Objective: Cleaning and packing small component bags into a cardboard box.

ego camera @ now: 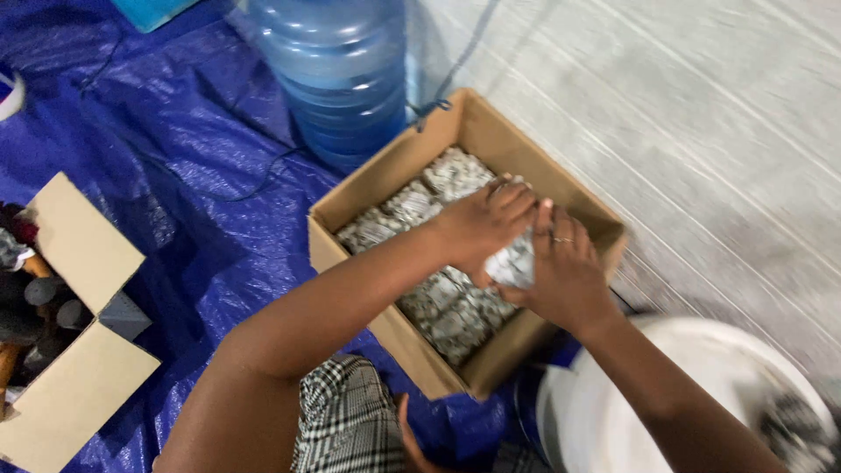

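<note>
An open cardboard box (359, 188) sits on a blue tarp, filled with several silvery grey bundles (412, 203) laid in rows. Both hands reach into its right side. My left hand (480, 221) and my right hand (565, 270), which wears a ring, together grip one silvery bundle (515, 263) between them, just above the others in the box.
A large blue water bottle (337, 74) stands behind the box. A second open cardboard box (74, 263) with dark items lies at the left. A white bucket (648, 412) is at the lower right. Pale floor runs along the right of the blue tarp (184, 149).
</note>
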